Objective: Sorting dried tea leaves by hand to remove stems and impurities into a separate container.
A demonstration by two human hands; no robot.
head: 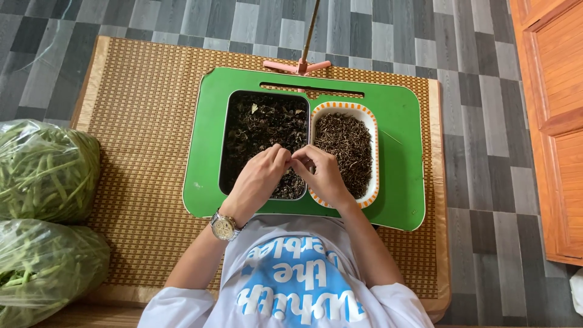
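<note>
Two hands, left hand [258, 176] and right hand [322, 176], pinch together over the dark tray [240, 115]; keep fingertips close, dropping stems rightward into the orange-rimmed dish [371, 130].

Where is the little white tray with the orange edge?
In the head view, the white tray with the orange rim sits on the green lap table, right of the dark metal tray, partly under the person's right hand.

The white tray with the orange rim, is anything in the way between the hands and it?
Nothing visible blocks it. The right hand hangs over the white tray rim, right beside the dry bits inside. The left hand is over the dark tray next to it, fingertips meeting the right hand's. Both trays sit side by side on the green table.
</note>
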